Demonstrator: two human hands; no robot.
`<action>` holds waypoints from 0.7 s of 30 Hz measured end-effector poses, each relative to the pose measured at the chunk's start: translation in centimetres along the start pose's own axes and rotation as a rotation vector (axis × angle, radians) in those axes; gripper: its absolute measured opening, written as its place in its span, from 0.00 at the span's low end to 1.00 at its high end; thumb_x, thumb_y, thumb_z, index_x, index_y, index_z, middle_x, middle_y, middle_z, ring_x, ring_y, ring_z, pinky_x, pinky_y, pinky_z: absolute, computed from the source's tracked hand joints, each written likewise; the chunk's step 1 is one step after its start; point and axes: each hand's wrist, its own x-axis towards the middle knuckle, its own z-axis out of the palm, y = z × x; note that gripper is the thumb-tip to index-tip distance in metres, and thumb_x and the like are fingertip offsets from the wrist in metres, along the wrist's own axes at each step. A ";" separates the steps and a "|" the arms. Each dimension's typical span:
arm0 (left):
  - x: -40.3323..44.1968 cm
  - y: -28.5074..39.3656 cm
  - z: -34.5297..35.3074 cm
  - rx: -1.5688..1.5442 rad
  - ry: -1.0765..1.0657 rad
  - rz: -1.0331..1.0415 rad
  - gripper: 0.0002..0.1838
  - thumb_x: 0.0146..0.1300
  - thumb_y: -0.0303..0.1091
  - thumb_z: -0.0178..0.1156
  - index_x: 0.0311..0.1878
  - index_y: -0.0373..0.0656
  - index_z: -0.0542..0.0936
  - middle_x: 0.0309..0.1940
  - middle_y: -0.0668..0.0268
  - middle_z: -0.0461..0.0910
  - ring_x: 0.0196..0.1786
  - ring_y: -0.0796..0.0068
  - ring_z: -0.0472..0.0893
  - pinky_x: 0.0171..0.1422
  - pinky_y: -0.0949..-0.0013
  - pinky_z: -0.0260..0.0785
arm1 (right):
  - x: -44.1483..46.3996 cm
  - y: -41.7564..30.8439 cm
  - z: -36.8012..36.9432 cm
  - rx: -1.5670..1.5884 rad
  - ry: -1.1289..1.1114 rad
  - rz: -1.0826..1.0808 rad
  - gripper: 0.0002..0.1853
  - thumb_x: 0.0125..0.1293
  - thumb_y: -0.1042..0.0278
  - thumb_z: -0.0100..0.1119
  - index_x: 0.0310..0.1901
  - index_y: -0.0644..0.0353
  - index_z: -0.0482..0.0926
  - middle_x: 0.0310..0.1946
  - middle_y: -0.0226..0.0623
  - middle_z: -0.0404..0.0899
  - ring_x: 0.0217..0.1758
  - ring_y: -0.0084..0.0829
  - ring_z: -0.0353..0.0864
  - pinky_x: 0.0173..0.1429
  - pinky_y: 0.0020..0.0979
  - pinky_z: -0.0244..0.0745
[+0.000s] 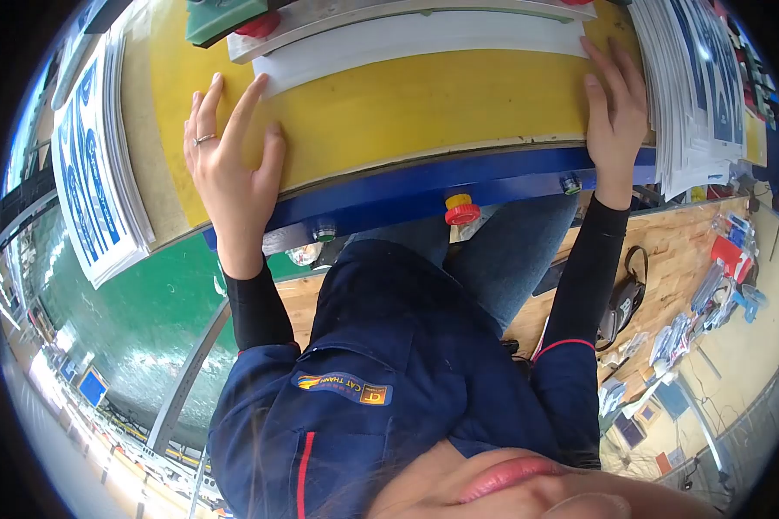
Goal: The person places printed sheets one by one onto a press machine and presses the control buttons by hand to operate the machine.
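Observation:
A white sheet (424, 43) lies on the yellow work surface (424, 95), its far side under a pale metal-edged frame (459, 12). My left hand (232, 156) rests palm down on the yellow surface with fingers spread, a ring on one finger. Its index fingertip touches or nearly touches the sheet's left corner. At the sheet's right end, my right hand (616, 108) is also palm down, fingers apart, one fingertip at the sheet's edge. Neither hand grips anything.
Stacks of printed sheets stand left (91, 173) and right (701, 86). The blue machine front (389, 195) carries a red stop button (462, 213) and smaller buttons. A green clamp (221, 19) with a red knob sits upper left. A black bag (625, 303) lies below right.

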 end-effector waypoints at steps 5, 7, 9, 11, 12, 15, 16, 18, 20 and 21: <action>0.0 0.0 0.0 -0.004 0.006 0.005 0.24 0.61 0.35 0.63 0.63 0.59 0.84 0.69 0.52 0.73 0.74 0.44 0.68 0.79 0.45 0.53 | -0.1 0.1 0.1 0.009 -0.003 0.006 0.18 0.73 0.53 0.55 0.61 0.36 0.84 0.66 0.44 0.76 0.69 0.49 0.74 0.73 0.45 0.67; 0.0 -0.1 0.0 -0.003 0.005 0.002 0.24 0.61 0.36 0.63 0.63 0.59 0.84 0.70 0.52 0.73 0.74 0.44 0.68 0.79 0.45 0.53 | -0.1 -0.1 0.0 0.018 -0.003 0.011 0.18 0.73 0.53 0.55 0.61 0.37 0.84 0.66 0.44 0.76 0.69 0.48 0.73 0.73 0.45 0.66; 0.0 -0.1 0.0 -0.002 0.006 0.001 0.24 0.61 0.36 0.64 0.63 0.59 0.84 0.70 0.53 0.73 0.75 0.44 0.68 0.79 0.45 0.53 | 0.0 -0.1 0.0 0.019 -0.003 0.015 0.18 0.73 0.53 0.55 0.61 0.37 0.84 0.66 0.43 0.76 0.70 0.48 0.73 0.74 0.45 0.65; 0.0 -0.1 0.1 0.000 0.006 0.001 0.24 0.61 0.36 0.64 0.63 0.59 0.84 0.70 0.53 0.73 0.75 0.44 0.68 0.79 0.45 0.53 | -0.1 -0.1 0.0 0.015 -0.004 0.015 0.18 0.73 0.53 0.55 0.61 0.37 0.84 0.66 0.43 0.76 0.70 0.48 0.73 0.74 0.45 0.65; 0.0 -0.1 0.1 0.002 0.006 0.001 0.24 0.61 0.36 0.64 0.62 0.59 0.84 0.70 0.53 0.73 0.75 0.44 0.68 0.79 0.45 0.53 | -0.1 0.0 0.0 0.012 -0.004 0.013 0.18 0.73 0.53 0.56 0.61 0.37 0.84 0.66 0.43 0.76 0.70 0.48 0.73 0.74 0.45 0.65; 0.0 0.0 0.0 -0.005 0.005 -0.001 0.24 0.61 0.36 0.64 0.62 0.59 0.84 0.69 0.52 0.73 0.74 0.44 0.68 0.79 0.45 0.53 | -0.1 0.1 0.0 0.010 -0.005 0.008 0.18 0.72 0.54 0.56 0.61 0.36 0.84 0.66 0.43 0.76 0.69 0.48 0.73 0.73 0.44 0.66; 0.0 0.0 -0.1 -0.006 0.004 -0.003 0.24 0.61 0.36 0.64 0.62 0.58 0.84 0.69 0.52 0.73 0.74 0.44 0.68 0.79 0.45 0.53 | -0.1 0.1 0.0 0.015 -0.007 0.006 0.18 0.72 0.54 0.56 0.61 0.36 0.84 0.67 0.43 0.76 0.69 0.48 0.74 0.73 0.44 0.67; 0.0 -0.1 -0.1 -0.013 0.011 0.003 0.23 0.61 0.37 0.64 0.62 0.58 0.84 0.69 0.51 0.73 0.74 0.44 0.68 0.79 0.46 0.53 | -0.1 -0.2 -0.1 -0.002 -0.011 0.022 0.18 0.72 0.54 0.56 0.60 0.36 0.84 0.67 0.43 0.76 0.70 0.49 0.73 0.73 0.43 0.67; 0.0 -0.2 0.0 -0.014 0.019 0.011 0.23 0.61 0.38 0.64 0.62 0.60 0.84 0.69 0.52 0.73 0.74 0.45 0.68 0.79 0.46 0.53 | -0.1 -0.2 -0.1 -0.017 -0.024 0.038 0.18 0.72 0.54 0.55 0.61 0.36 0.84 0.68 0.43 0.75 0.71 0.48 0.73 0.73 0.44 0.67; -0.1 -0.2 0.0 -0.010 0.017 0.006 0.23 0.62 0.38 0.64 0.62 0.60 0.84 0.69 0.53 0.73 0.74 0.45 0.67 0.79 0.46 0.53 | -0.1 -0.2 -0.1 -0.015 -0.028 0.043 0.18 0.72 0.54 0.55 0.61 0.35 0.84 0.68 0.43 0.75 0.72 0.48 0.72 0.74 0.44 0.67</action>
